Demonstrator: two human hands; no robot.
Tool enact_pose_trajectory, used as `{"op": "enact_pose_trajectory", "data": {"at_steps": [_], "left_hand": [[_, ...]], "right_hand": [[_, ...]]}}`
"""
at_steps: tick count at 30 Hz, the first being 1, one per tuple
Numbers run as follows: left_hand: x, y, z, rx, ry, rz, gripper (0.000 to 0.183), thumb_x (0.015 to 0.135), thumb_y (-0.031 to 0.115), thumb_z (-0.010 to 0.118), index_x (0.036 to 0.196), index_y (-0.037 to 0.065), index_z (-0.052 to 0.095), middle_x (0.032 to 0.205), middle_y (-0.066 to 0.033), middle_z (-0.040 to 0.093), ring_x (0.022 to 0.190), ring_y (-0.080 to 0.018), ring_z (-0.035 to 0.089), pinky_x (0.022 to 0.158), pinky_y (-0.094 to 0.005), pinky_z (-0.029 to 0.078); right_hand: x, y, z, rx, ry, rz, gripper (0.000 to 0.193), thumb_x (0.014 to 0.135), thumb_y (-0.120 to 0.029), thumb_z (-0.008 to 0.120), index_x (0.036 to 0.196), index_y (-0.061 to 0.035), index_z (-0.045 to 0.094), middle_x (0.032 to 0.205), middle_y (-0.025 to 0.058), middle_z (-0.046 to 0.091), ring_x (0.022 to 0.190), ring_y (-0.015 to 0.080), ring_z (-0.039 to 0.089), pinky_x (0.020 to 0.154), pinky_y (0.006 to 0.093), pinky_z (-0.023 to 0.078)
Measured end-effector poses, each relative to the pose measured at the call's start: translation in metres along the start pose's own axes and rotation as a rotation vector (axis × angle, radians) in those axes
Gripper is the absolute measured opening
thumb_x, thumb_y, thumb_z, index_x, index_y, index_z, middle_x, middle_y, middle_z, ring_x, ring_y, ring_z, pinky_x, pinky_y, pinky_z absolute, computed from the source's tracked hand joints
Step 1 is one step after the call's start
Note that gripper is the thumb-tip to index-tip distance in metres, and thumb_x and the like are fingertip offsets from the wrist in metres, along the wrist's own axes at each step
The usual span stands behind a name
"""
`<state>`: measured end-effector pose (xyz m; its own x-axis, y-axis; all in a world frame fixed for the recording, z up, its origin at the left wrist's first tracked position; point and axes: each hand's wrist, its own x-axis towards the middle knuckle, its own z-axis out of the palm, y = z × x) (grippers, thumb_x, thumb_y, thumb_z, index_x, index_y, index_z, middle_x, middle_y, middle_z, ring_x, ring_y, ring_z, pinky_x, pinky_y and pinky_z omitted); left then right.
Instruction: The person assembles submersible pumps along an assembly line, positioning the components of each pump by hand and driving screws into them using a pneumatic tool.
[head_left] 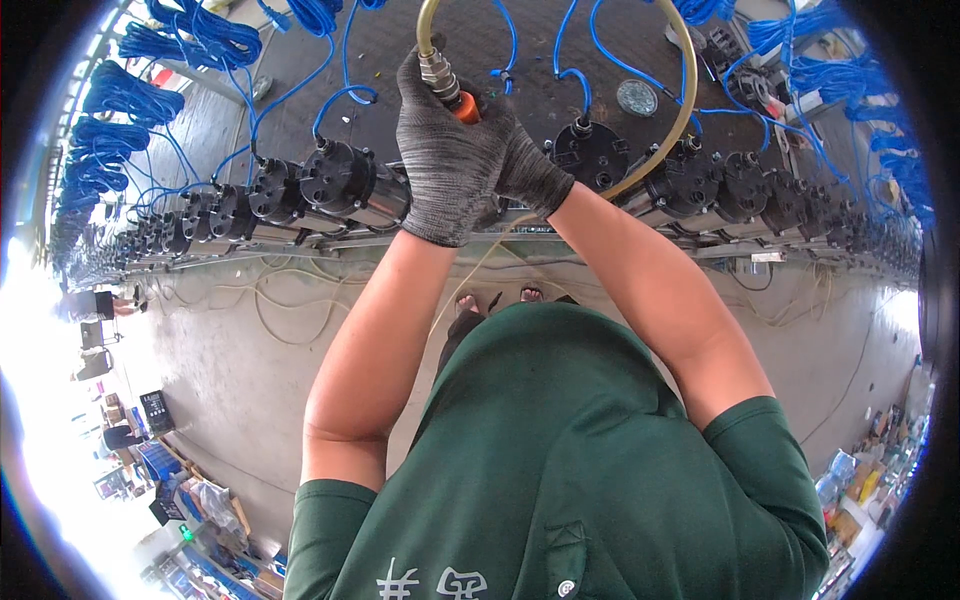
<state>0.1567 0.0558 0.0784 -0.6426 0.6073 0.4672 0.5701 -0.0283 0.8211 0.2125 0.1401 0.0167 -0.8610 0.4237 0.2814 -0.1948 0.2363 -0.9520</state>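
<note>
My left hand (445, 150), in a grey knit work glove, is closed around an air tool with an orange part (466, 108) and a metal hose coupling (438, 76). My right hand (536, 172), gloved alike, is closed against the same tool from the right, its fingers partly hidden. From the coupling, a yellowish clear hose (686, 80) loops up out of view and back down on the right. Both hands are above a row of cylindrical pumps with black caps. One pump (338, 175) lies left of my hands, another (590, 155) just to the right. The tool's lower end is hidden.
Blue cables (600, 40) run from the pumps across a dark bench top (400, 20), with coiled bundles (130, 90) at both sides. A round clear disc (637, 97) lies at the back. Loose hoses (270, 310) trail over the grey floor (240, 380).
</note>
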Motion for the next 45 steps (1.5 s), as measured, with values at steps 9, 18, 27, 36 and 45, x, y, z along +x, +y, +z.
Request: {"op": "enact_pose_trajectory", "data": {"at_steps": [9,18,27,36,45], "left_hand": [[0.007,-0.006,-0.002,-0.016,-0.061,0.041,0.053,0.076,0.0,0.075,0.123,0.005,0.05,0.094,-0.0085,0.062,0.084,-0.0207,0.064,0.082,-0.0355,0.055],[0.005,-0.017,-0.01,-0.437,-0.242,-0.029,0.055,0.076,-0.008,0.072,0.125,0.006,0.05,0.099,-0.0042,0.059,0.089,-0.0148,0.059,0.086,-0.0308,0.052],[0.003,-0.012,-0.016,-0.4,-0.25,-0.044,0.056,0.077,-0.009,0.07,0.127,0.005,0.049,0.105,-0.0052,0.059,0.094,-0.0158,0.058,0.087,-0.0314,0.053],[0.004,-0.019,-0.017,-0.503,-0.255,-0.066,0.053,0.079,-0.008,0.068,0.127,0.005,0.049,0.108,-0.0061,0.059,0.098,-0.0166,0.059,0.091,-0.0317,0.052],[0.002,-0.017,-0.018,-0.554,-0.265,-0.053,0.048,0.085,-0.003,0.072,0.128,0.006,0.052,0.109,-0.0054,0.06,0.1,-0.0158,0.058,0.094,-0.0319,0.05]], "right_hand": [[0.001,0.019,0.001,0.471,0.028,0.144,0.046,0.09,-0.018,0.074,0.132,-0.0093,0.057,0.123,0.0053,0.066,0.109,0.0181,0.06,0.108,0.0326,0.046],[-0.008,0.01,0.0,0.1,0.069,-0.18,0.044,0.082,-0.017,0.081,0.12,-0.0056,0.063,0.112,0.0084,0.07,0.102,0.0189,0.065,0.094,0.0347,0.053],[-0.006,0.011,0.003,0.45,0.018,-0.109,0.046,0.082,-0.018,0.083,0.122,-0.0074,0.064,0.117,0.0048,0.07,0.105,0.0137,0.064,0.095,0.0339,0.053],[-0.008,0.014,0.016,0.563,0.145,0.046,0.048,0.081,-0.019,0.084,0.123,-0.0079,0.063,0.119,0.0057,0.069,0.106,0.0173,0.065,0.097,0.0335,0.053],[-0.004,0.023,0.009,0.544,0.013,-0.176,0.048,0.079,-0.012,0.084,0.122,-0.0069,0.064,0.118,0.0061,0.07,0.104,0.0136,0.064,0.094,0.0336,0.054]]}}
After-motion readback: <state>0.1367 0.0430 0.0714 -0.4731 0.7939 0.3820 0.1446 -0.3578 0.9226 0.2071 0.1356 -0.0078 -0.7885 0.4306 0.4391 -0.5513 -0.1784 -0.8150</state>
